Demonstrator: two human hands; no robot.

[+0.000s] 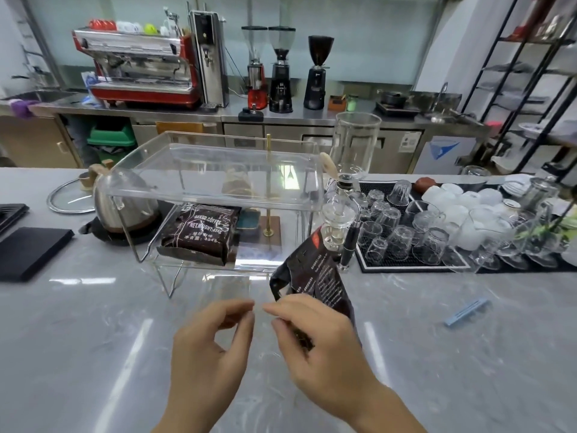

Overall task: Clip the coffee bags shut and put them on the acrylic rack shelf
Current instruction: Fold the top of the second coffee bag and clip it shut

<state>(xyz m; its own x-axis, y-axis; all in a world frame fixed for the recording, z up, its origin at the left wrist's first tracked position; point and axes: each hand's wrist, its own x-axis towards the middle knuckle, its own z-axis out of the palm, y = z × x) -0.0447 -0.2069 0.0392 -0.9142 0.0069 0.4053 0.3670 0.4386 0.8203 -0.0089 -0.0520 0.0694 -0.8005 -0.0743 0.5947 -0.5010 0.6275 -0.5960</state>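
So, right hand [315, 335]: pinching near end of coffee bag [315, 276], held tilted above counter
left hand [212, 342]: fingers curled, nothing seen held
clip [467, 311]: far right, unreached
risk: one-hand pinch slips, beans spill
rack [218, 179]: other bag [199, 235] on lower shelf

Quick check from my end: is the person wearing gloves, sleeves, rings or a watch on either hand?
No. The left hand and right hand are both bare, with no gloves, rings or watch visible. Both forearms are uncovered down to the picture's bottom edge; no sleeves show.
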